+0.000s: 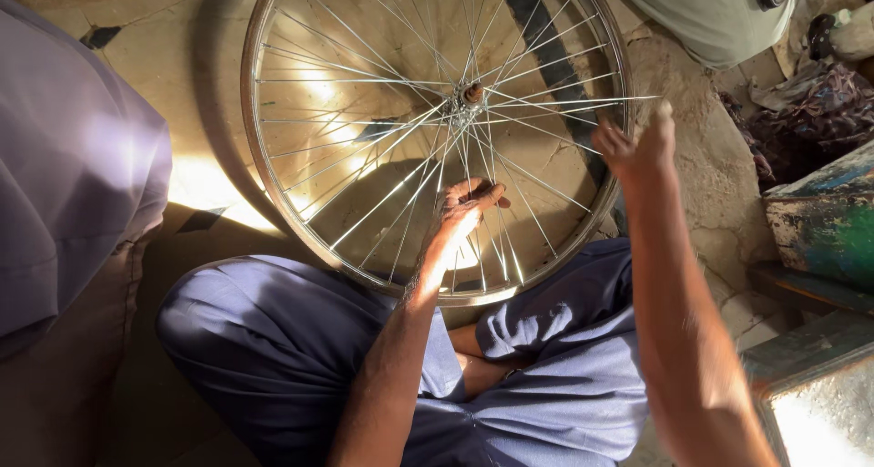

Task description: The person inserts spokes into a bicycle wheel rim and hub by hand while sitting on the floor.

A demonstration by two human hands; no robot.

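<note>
Our bicycle wheel [364,112] stands on the floor [692,176] at 12 o'clock, leaning on our knees; left hand [466,208] curled among spokes [382,198] below the hub [471,94]; right hand [637,148] pinching one loose spoke [583,100] at 3 o'clock of rim; green box [824,221] farther right

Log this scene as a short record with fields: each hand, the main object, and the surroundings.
left hand: resting among the spokes, below the hub
right hand: pinching a spoke at the rim
main object: bare bicycle wheel, no tyre, leaning against the crossed legs
seat: the floor
nearby: worn green box on the right
</note>
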